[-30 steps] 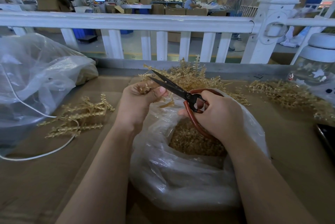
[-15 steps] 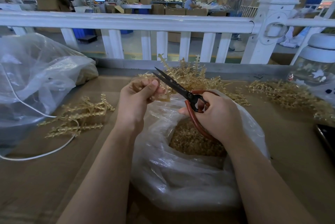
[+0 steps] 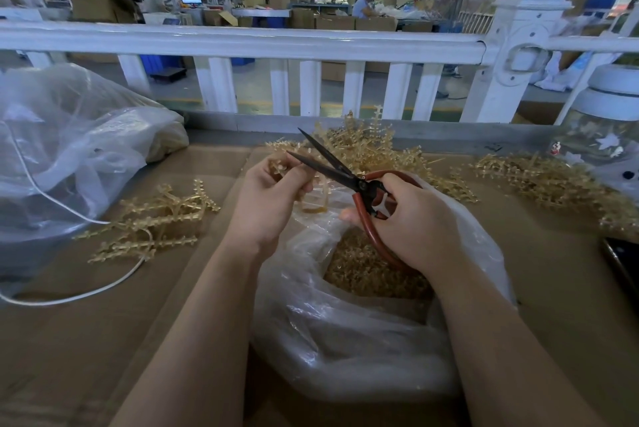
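Since a moment ago the scissors [image 3: 345,173] have opened; my right hand [image 3: 411,219] grips them, my left hand [image 3: 269,198] pinches the sprig [image 3: 277,168] just left of the blade tips.

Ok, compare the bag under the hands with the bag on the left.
The middle bag gapes open, showing small golden pieces; the left bag lies bunched up. The left bag looks bulkier than the middle bag. A white cord crosses the left bag, not the middle one. Both are clear plastic.
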The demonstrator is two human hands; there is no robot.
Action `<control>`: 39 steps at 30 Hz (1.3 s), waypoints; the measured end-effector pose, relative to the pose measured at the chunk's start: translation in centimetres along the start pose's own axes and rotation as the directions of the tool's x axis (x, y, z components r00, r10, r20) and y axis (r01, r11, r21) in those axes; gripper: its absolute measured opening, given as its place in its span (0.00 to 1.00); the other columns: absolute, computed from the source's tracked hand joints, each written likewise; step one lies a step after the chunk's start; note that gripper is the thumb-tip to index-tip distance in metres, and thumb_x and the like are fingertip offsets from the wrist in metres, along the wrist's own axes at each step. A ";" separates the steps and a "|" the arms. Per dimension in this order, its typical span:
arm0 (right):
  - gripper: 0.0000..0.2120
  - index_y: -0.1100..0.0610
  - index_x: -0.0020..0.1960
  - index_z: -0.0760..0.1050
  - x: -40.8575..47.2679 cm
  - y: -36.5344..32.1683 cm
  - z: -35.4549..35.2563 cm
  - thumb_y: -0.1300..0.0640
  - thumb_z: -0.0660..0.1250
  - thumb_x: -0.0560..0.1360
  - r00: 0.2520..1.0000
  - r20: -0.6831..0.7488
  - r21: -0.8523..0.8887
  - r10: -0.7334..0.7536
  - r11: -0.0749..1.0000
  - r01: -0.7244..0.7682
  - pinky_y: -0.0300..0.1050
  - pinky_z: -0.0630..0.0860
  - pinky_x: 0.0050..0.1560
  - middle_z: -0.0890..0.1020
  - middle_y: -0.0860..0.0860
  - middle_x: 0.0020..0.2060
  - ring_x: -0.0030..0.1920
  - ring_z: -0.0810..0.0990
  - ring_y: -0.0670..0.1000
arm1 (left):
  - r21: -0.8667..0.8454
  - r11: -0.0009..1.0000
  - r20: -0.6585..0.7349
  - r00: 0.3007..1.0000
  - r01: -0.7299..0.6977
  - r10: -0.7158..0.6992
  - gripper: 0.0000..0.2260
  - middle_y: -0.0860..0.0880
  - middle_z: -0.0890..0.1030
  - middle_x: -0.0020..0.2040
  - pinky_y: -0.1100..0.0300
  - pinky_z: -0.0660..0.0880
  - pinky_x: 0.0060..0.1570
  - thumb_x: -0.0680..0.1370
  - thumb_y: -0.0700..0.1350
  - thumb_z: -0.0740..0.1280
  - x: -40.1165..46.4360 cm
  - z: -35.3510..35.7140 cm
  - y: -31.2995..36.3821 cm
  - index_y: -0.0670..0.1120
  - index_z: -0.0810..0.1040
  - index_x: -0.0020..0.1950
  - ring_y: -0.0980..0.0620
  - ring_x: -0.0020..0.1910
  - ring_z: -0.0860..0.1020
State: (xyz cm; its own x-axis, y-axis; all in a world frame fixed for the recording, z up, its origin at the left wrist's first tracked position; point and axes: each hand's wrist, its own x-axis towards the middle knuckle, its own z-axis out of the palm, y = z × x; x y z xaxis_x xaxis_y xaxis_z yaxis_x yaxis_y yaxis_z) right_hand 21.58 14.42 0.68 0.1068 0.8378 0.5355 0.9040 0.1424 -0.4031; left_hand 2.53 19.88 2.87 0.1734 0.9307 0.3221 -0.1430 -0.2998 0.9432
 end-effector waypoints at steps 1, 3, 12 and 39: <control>0.34 0.45 0.46 0.74 0.0 0.0 0.0 0.17 0.54 0.64 1.000 0.000 0.002 0.001 1.000 -0.001 0.38 0.76 0.38 0.78 0.38 0.40 0.42 0.77 0.41 | 0.000 1.000 0.022 1.000 0.000 0.000 0.04 0.48 0.76 0.32 0.62 0.68 0.36 0.78 0.33 0.65 -0.1 0.1 0.1 0.38 0.78 0.44 0.54 0.32 0.71; 0.35 0.45 0.44 0.73 0.0 -0.1 -0.1 0.15 0.50 0.63 1.000 -0.010 -0.008 -0.006 1.000 0.005 0.37 0.75 0.36 0.77 0.38 0.39 0.40 0.76 0.40 | -0.001 1.000 0.054 0.999 0.000 0.000 0.05 0.46 0.75 0.33 0.60 0.68 0.37 0.78 0.33 0.65 -0.3 0.2 0.2 0.39 0.78 0.43 0.53 0.33 0.71; 0.33 0.44 0.41 0.70 0.0 -0.1 -0.2 0.15 0.49 0.64 0.997 -0.054 -0.036 -0.048 0.998 0.046 0.34 0.70 0.32 0.76 0.38 0.34 0.35 0.74 0.38 | -0.024 1.000 0.096 0.995 0.003 -0.001 0.10 0.48 0.76 0.32 0.62 0.70 0.39 0.78 0.32 0.65 -0.4 0.3 0.3 0.44 0.77 0.40 0.54 0.32 0.72; 0.36 0.45 0.44 0.78 -0.1 -0.5 -0.3 0.16 0.52 0.63 1.000 -0.024 -0.009 -0.012 1.000 0.012 0.29 0.62 0.30 0.75 0.34 0.33 0.33 0.74 0.36 | -0.089 0.996 0.174 0.984 -0.022 0.037 0.10 0.50 0.76 0.32 0.59 0.68 0.41 0.78 0.34 0.64 -0.2 0.2 0.2 0.44 0.77 0.39 0.55 0.33 0.72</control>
State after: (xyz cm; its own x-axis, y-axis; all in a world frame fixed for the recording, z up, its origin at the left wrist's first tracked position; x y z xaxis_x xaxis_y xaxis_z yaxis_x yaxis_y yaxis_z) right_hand 21.24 14.06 1.05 0.1058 0.8230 0.5582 0.9088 0.1478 -0.3902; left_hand 2.63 19.57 2.98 0.3348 0.8682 0.3662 -0.2326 -0.3004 0.9250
